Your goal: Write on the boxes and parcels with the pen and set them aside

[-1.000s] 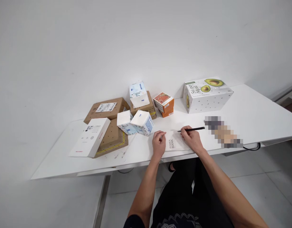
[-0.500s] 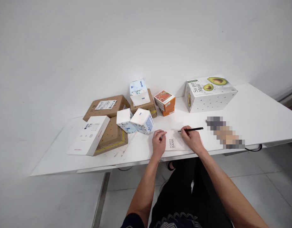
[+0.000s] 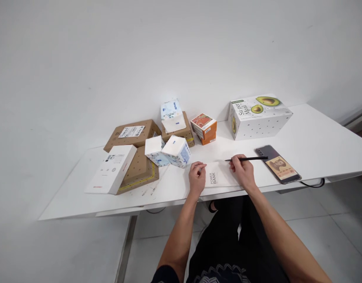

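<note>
A flat white box (image 3: 220, 175) printed "POWER BANK" lies near the table's front edge. My left hand (image 3: 197, 175) is closed at its left end, fingers curled, with thumb and fingertips at the box's edge. My right hand (image 3: 242, 171) grips a black pen (image 3: 251, 158) over the box's right part. The pen lies nearly level, its tip pointing left near the far edge of the box. Whether the tip touches the surface I cannot tell. A phone (image 3: 278, 165) in a patterned case lies just right of my right hand.
Tissue packs (image 3: 175, 150) and brown cardboard boxes (image 3: 134, 135) crowd the table's left half, with a white box (image 3: 112, 169) leaning there. Orange boxes (image 3: 203, 127) are stacked mid-back. An avocado-printed carton (image 3: 260, 116) stands by the wall. A black cable (image 3: 316, 184) hangs at the front edge.
My right hand has shifted slightly right with the pen, and the pen's tip has moved right across the box. My left hand stays in place.
</note>
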The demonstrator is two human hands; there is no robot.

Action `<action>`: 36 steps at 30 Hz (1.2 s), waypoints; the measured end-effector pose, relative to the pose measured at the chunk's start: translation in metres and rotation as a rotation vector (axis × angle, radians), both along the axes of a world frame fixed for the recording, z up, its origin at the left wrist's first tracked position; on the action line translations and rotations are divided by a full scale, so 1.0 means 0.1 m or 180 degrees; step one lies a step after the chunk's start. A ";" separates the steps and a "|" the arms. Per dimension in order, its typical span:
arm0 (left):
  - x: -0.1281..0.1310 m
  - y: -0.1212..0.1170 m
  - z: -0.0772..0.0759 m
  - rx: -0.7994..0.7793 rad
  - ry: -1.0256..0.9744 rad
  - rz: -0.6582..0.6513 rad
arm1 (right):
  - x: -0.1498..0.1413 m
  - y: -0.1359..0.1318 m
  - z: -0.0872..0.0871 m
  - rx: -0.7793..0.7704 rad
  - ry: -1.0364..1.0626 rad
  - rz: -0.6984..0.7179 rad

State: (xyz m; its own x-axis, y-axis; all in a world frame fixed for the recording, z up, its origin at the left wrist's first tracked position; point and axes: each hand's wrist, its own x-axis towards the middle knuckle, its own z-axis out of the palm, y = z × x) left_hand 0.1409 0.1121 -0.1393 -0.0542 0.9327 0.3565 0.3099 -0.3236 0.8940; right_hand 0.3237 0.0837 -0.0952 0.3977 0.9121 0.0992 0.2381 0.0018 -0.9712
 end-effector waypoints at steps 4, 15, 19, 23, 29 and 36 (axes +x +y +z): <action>0.01 0.00 0.00 0.0009 -0.0009 0.0022 | 0.29 -0.06 0.14 0.0269 0.0151 -0.0539; 0.00 -0.01 0.00 0.0078 -0.0017 0.0054 | 0.74 -0.03 0.15 -0.2113 -0.2990 0.0236; 0.01 -0.01 0.01 0.0110 -0.0033 0.0059 | 0.73 -0.10 0.14 -0.1976 -0.2987 0.0179; 0.01 -0.01 0.01 0.0112 -0.0092 0.0057 | 0.90 -0.25 0.13 -0.1820 -0.3107 -0.0425; 0.01 -0.01 0.01 0.0095 -0.0169 0.0071 | 1.21 -0.33 0.02 -0.2001 -0.2906 -0.0899; 0.02 -0.02 0.03 0.0106 -0.0191 0.0094 | 1.27 -0.28 -0.03 -0.1853 -0.2796 -0.0714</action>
